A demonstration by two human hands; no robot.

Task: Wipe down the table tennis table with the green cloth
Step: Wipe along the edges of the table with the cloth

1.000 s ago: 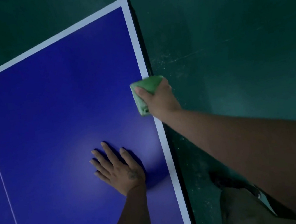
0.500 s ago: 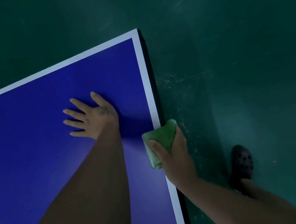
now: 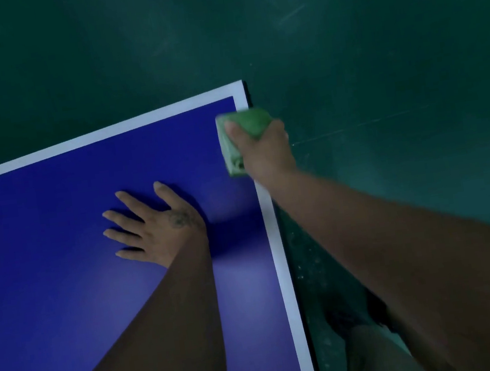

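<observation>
Head view: my right grip (image 3: 264, 151) curls round folded green cloth (image 3: 250, 120), pressing it on blue worktop (image 3: 60, 256) at right edge near far corner (slightly blurred); my left grip (image 3: 162, 230) lies flat, fingers spread, on worktop.

We're in a games room or sports hall here: a deep blue table tennis table (image 3: 64, 287), edged in white lines, fills the lower left. Beneath it spreads a dark green floor (image 3: 374, 43), scuffed and dusted with pale specks.
</observation>
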